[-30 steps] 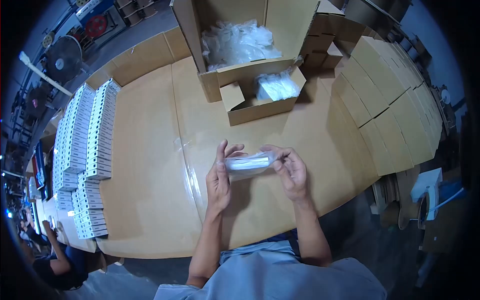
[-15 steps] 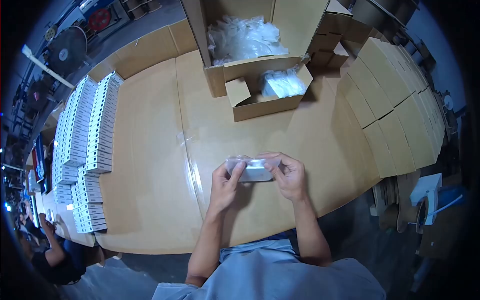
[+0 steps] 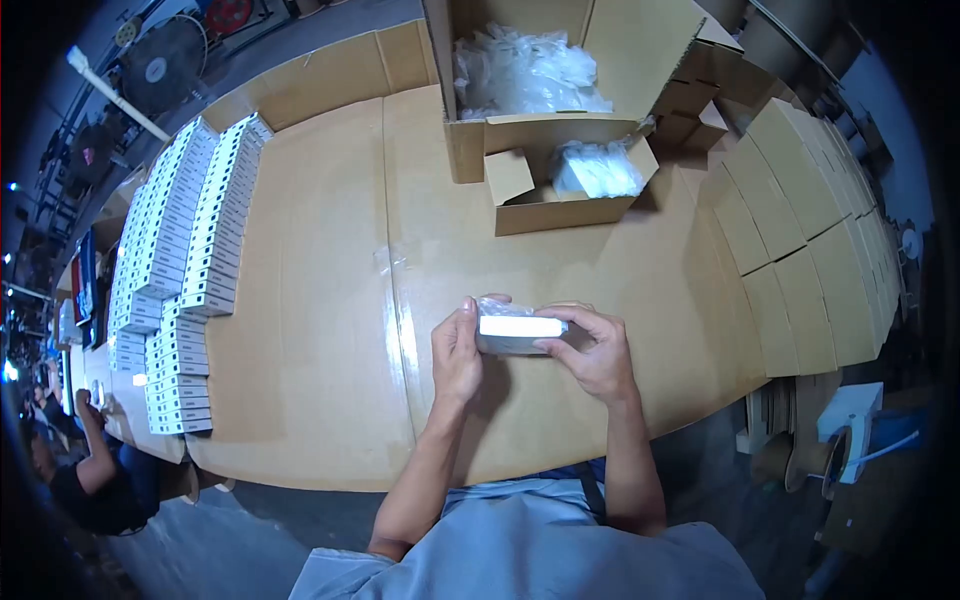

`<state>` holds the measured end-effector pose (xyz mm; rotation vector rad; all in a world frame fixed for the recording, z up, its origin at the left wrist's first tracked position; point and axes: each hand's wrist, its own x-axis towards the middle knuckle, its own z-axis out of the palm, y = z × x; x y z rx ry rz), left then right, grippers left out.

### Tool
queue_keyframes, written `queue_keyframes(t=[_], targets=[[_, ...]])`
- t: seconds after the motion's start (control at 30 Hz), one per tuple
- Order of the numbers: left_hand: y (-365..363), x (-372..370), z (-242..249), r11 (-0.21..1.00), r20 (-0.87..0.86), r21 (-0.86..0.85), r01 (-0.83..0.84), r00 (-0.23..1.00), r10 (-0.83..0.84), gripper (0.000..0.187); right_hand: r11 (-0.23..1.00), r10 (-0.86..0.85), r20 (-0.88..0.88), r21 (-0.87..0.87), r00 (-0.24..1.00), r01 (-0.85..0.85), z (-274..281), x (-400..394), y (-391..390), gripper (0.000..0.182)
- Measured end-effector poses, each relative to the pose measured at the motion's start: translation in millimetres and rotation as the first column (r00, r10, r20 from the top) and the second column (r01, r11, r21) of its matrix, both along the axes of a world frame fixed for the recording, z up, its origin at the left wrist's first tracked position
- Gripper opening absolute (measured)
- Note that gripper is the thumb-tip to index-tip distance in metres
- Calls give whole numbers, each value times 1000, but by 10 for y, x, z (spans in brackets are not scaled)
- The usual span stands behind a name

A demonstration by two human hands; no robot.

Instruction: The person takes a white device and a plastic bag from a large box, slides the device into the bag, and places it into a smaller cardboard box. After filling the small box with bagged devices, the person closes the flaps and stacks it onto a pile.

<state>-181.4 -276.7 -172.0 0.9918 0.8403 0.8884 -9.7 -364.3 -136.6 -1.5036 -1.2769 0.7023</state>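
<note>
A small white box (image 3: 520,328) with clear plastic wrap (image 3: 498,308) around it is held just above the brown cardboard-covered table (image 3: 330,340). My left hand (image 3: 458,352) grips its left end, thumb pointing up along the edge. At the right end my right hand (image 3: 592,350) closes on it, with the thumb at the lower front corner and the fingers behind. A bright white long side of the box faces me. The fingertips behind it are partly hidden.
Stacks of small white boxes (image 3: 190,230) line the table's left side. A big carton of clear bags (image 3: 530,75) and a smaller open box (image 3: 560,215) with plastic packets stand at the back. Brown cartons (image 3: 800,240) are piled right. Another person (image 3: 100,470) sits far left.
The white box has turned so that its bright long side shows, and my left thumb has moved from its front to its left edge. The camera view has shifted slightly.
</note>
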Motion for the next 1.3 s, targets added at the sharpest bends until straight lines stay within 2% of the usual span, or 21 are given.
queue_keyframes(t=[0.03, 0.1, 0.13, 0.17, 0.23, 0.33, 0.37, 0.43, 0.47, 0.53, 0.6, 0.63, 0.67, 0.73, 0.8, 0.87, 1.0, 1.1, 1.23, 1.3], targets=[[4, 3, 26, 999, -7, 33, 2, 1000, -2, 46, 1000, -7, 23, 2, 1000, 7, -15, 9, 8, 27], [-10, -3, 144, 1000, 100, -8, 23, 995, -22, 39, 998, -37, 33, 48, 999, 35, -55, 33, 19, 28], [-6, -23, 193, 996, 73, 56, 64, 995, -68, 36, 996, -54, 36, 71, 998, 51, -54, 35, 26, 28], [-2, -43, 241, 987, 44, 120, 104, 993, -110, 33, 994, -55, 100, 98, 994, 45, -24, 38, 28, 28], [34, -146, 277, 885, -201, 377, 272, 957, -208, 31, 988, -63, 227, 152, 972, 29, 144, 23, 26, 29], [101, -228, 131, 887, -161, 300, 351, 935, -316, 29, 990, 87, 174, -127, 981, -65, 333, 72, 15, 28], [149, -278, 87, 877, -232, 272, 396, 912, -339, 31, 997, 80, 204, -33, 976, -74, 336, 108, 44, 26], [135, -294, 177, 951, -47, 222, 214, 977, -209, 33, 983, 61, 259, 151, 964, -103, 301, 199, 155, 22], [133, -301, 207, 975, 45, 186, 121, 990, -132, 34, 977, -16, 128, 212, 992, -12, 264, 246, 230, 19], [210, -478, 152, 970, 18, 238, 46, 999, -51, 34, 938, -141, -147, 295, 979, 180, 182, 351, 426, 16], [274, -726, 63, 963, -20, 267, -29, 999, 35, 32, 837, -232, -98, 486, 968, 250, 175, 423, 726, 15], [294, -868, 47, 967, -16, 244, -71, 997, 77, 31, 804, -283, -104, 516, 953, 295, 125, 470, 841, 18], [319, -1006, 34, 969, -12, 220, -115, 993, 121, 30, 804, -361, 81, 533, 929, 265, 114, 514, 902, 19], [374, -1327, 131, 931, -82, 308, -194, 970, 229, 26, 810, -482, 423, 550, 768, 205, 78, 627, 990, 20], [392, -1640, 236, 900, -130, 324, -291, 929, 347, 22, 820, -464, 482, 551, 743, 154, -72, 734, 1093, 19], [450, -2010, 230, 841, -252, 439, -317, 855, 454, 22, 838, -449, 546, 532, 707, 121, -77, 761, 1159, 17], [532, -2700, 214, 773, -329, 528, -352, 754, 568, 19, 854, -440, 612, 511, 657, 95, -130, 870, 1193, 16], [578, -3092, 271, 711, -378, 597, -372, 651, 658, 18, 873, -414, 571, 471, 709, 130, -112, 856, 1173, 15], [616, -3397, 307, 698, -401, 609, -376, 613, 681, 17, 882, -457, 652, 422, 605, 211, -29, 735, 1150, 13], [655, -3509, 334, 677, -415, 640, -362, 579, 702, 17, 853, -515, 651, 453, 557, 259, -54, 695, 1150, 16]])
